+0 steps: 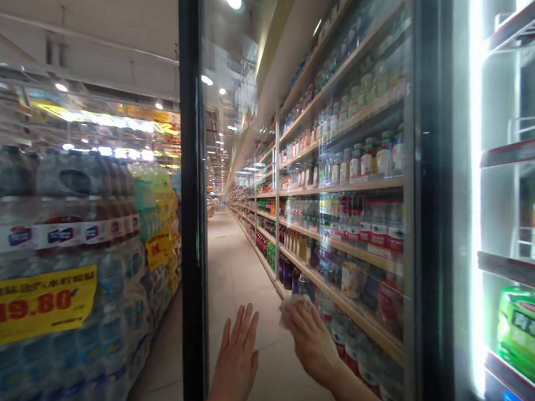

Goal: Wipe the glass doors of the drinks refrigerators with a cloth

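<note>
A glass cooler door [234,258] with a black frame stands swung open in front of me. My left hand [238,354] is held up flat at the lower left of the pane, fingers stretched out, with nothing in it. At the lower middle, my right hand [312,341] presses a greyish cloth [285,318] to the glass. The fingers lie over the cloth and hide most of it. Whether the left palm touches the pane, I cannot tell.
Lit cooler shelves [515,150] are on the right, with a green package [521,332] low down. Stacked bottle packs [70,334] with a yellow price sign [40,303] stand left. Through the glass show long drink shelves [336,238] and an aisle floor [224,240].
</note>
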The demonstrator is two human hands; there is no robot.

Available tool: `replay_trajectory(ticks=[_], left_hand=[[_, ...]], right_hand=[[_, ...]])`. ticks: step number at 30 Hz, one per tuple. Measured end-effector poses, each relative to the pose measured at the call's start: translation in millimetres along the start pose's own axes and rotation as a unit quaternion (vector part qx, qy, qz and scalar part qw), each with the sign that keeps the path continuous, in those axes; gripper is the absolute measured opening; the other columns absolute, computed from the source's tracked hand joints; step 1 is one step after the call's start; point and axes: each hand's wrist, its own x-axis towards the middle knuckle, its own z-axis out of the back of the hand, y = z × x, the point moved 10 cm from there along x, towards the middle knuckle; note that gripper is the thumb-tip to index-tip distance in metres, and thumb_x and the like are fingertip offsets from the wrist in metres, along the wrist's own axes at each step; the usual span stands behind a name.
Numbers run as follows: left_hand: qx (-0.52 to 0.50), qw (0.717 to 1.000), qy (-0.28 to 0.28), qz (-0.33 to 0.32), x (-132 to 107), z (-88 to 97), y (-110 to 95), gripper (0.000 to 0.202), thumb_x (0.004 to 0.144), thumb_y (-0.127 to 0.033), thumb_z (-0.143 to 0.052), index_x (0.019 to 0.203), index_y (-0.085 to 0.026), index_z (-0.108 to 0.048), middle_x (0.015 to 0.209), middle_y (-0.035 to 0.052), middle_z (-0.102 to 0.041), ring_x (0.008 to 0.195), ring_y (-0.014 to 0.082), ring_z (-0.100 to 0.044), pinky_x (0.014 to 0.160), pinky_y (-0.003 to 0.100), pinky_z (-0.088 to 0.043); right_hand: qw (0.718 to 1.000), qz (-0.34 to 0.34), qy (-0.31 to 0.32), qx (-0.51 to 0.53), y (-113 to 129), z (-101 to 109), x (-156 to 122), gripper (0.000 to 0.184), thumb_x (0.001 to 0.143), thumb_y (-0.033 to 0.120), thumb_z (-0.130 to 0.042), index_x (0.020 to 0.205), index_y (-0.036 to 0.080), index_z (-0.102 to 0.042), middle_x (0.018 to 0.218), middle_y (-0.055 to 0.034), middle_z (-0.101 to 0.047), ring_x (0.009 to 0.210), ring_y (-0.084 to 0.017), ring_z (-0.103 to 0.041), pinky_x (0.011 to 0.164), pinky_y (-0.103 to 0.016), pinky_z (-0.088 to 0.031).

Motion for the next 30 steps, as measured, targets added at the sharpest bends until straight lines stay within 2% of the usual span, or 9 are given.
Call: replay_trajectory(ticks=[4,6,10,12,16,18,23,28,30], left_hand=[[-0.001,1.000,-0.007,0.002,14,2.7,-11,0.071,0.072,-0.008,-0.042,0.140,-0.015,-0.022,0.143,0.0091,-0.034,0.136,0.0245,-0.020,0.105,0.045,-0.030],[-0.004,1.000,-0.011,-0.005,17,3.0,-19,0.071,0.071,-0.008,-0.043,0.140,-0.014,-0.023,0.143,0.0094,-0.033,0.136,0.0249,-0.019,0.105,0.045,-0.029],[0.006,1.000,-0.003,-0.002,11,-3.3,-21,0.069,0.071,-0.008,-0.043,0.138,-0.013,-0.028,0.143,0.0079,-0.034,0.137,0.0248,-0.018,0.105,0.045,-0.028],[0.010,1.000,0.005,-0.008,6,-8.1,-20,0.068,0.071,-0.007,-0.042,0.137,-0.015,-0.030,0.143,0.0063,-0.035,0.137,0.0237,-0.019,0.106,0.045,-0.027],[0.007,1.000,0.008,-0.005,3,-10.7,-19,0.068,0.072,-0.009,-0.042,0.138,-0.015,-0.027,0.142,0.0073,-0.036,0.137,0.0231,-0.017,0.108,0.046,-0.023],[0.004,1.000,0.005,0.001,3,-8.4,-17,0.069,0.072,-0.009,-0.042,0.139,-0.014,-0.026,0.142,0.0088,-0.036,0.137,0.0236,-0.017,0.107,0.046,-0.023],[-0.012,1.000,-0.011,-0.013,7,-1.1,-23,0.068,0.073,-0.010,-0.042,0.139,-0.015,-0.026,0.141,0.0078,-0.039,0.137,0.0221,-0.016,0.110,0.044,-0.018],[-0.059,0.998,-0.024,-0.023,27,-2.6,-52,0.061,0.076,-0.019,-0.045,0.135,-0.015,-0.033,0.141,0.0072,-0.039,0.138,0.0212,-0.014,0.111,0.043,-0.012],[-0.063,0.998,-0.021,-0.020,33,-6.6,-63,0.061,0.076,-0.023,-0.045,0.135,-0.015,-0.034,0.141,0.0066,-0.038,0.138,0.0211,-0.013,0.111,0.044,-0.013]], right_hand=[[0.987,-0.157,-0.035,-0.023,-54,14,25,0.049,0.080,0.015,-0.043,0.129,0.017,-0.046,0.141,-0.0097,-0.037,0.134,-0.029,-0.023,0.105,-0.051,-0.026],[0.989,-0.144,-0.025,-0.031,-50,11,14,0.050,0.079,0.013,-0.043,0.128,0.018,-0.047,0.141,-0.0093,-0.038,0.134,-0.028,-0.023,0.104,-0.050,-0.027],[0.999,-0.028,0.002,-0.033,-14,0,-38,0.050,0.075,0.008,-0.043,0.123,0.021,-0.053,0.132,-0.0028,-0.050,0.128,-0.021,-0.034,0.109,-0.042,-0.022],[1.000,-0.004,0.006,-0.031,-13,3,-45,0.048,0.076,0.009,-0.043,0.121,0.022,-0.054,0.130,-0.0016,-0.051,0.127,-0.019,-0.035,0.110,-0.040,-0.020],[0.994,-0.099,-0.022,-0.041,-49,16,-15,0.045,0.078,0.011,-0.042,0.121,0.016,-0.054,0.136,-0.0089,-0.044,0.131,-0.026,-0.028,0.105,-0.047,-0.028],[0.990,-0.131,-0.034,-0.043,-54,17,-15,0.045,0.077,0.010,-0.042,0.121,0.014,-0.054,0.137,-0.0117,-0.042,0.133,-0.028,-0.025,0.103,-0.049,-0.029],[0.998,-0.066,0.007,-0.018,-28,1,-56,0.051,0.073,0.008,-0.044,0.122,0.021,-0.053,0.134,-0.0045,-0.048,0.130,-0.021,-0.031,0.107,-0.042,-0.027],[0.991,-0.131,-0.016,-0.034,-61,15,-26,0.048,0.077,0.010,-0.042,0.125,0.016,-0.050,0.139,-0.0091,-0.040,0.134,-0.026,-0.023,0.104,-0.048,-0.031],[0.989,-0.140,-0.029,-0.045,-67,18,-25,0.049,0.077,0.009,-0.041,0.126,0.015,-0.049,0.140,-0.0107,-0.038,0.135,-0.028,-0.020,0.103,-0.049,-0.032]])
